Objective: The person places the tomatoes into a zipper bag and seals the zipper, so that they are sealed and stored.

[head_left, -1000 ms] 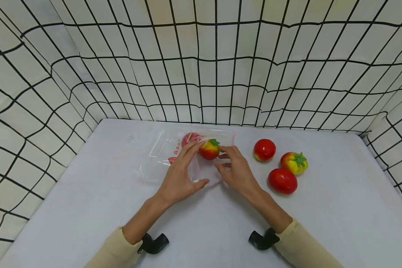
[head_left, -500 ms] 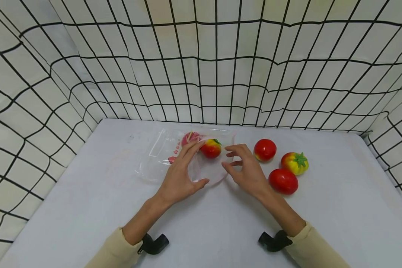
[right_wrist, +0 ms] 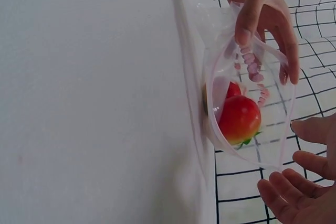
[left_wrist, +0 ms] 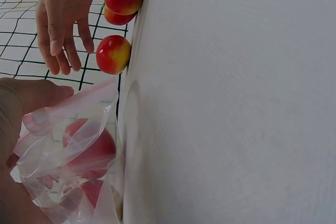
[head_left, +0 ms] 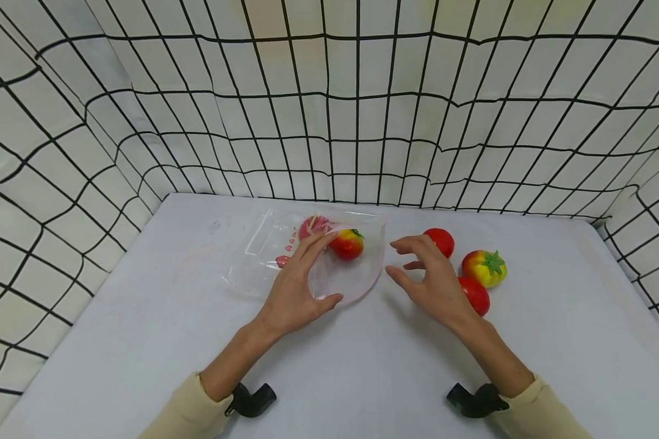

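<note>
My left hand point(head_left: 296, 292) spreads its thumb and straight fingers at the mouth of a clear plastic bag point(head_left: 255, 247) with pink edging and a red print. The bag's mouth gapes toward the right. Just inside lies a red-and-yellow toy tomato point(head_left: 347, 245) with a green leafy top. The right wrist view shows another red toy tomato point(right_wrist: 233, 89) behind it, partly hidden. My right hand point(head_left: 434, 280) holds nothing, its fingers loosely bent, to the right of the bag. It partly covers a red toy tomato point(head_left: 443, 239) and another red one point(head_left: 476, 297).
A yellow-and-red toy tomato point(head_left: 483, 268) with a green top sits beside the red ones on the right. All stand on a white tabletop point(head_left: 143, 317). Black wire grid panels point(head_left: 357, 122) backed in white enclose the back and sides.
My right hand has drawn away from the toy tomato at the bag's mouth, moving right toward the loose ones. That toy tomato lies within the bag's mouth. My left hand stays in place.
</note>
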{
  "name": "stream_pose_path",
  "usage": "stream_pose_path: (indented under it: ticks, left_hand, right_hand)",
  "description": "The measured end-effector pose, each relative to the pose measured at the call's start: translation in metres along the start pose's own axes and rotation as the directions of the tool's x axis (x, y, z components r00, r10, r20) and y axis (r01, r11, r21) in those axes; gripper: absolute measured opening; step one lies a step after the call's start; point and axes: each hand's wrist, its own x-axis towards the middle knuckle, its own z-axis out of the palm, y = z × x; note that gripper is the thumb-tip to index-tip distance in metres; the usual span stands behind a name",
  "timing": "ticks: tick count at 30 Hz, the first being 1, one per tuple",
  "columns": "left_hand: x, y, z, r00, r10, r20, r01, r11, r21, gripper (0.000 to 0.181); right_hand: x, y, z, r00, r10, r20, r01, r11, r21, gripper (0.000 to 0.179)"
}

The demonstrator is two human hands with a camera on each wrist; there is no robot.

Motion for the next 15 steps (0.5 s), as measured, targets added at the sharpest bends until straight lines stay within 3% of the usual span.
stream_pose_path:
  ticks: [15]
  left_hand:
    - [0.001, -0.001, 0.001, 1.000, 0.002, 0.005, -0.002, 1.000, 0.002, 0.105]
  right_hand:
    - [-0.014, 0.003, -0.027, 0.997, -0.063, -0.050, 0.057, 0.993, -0.099, 0.034]
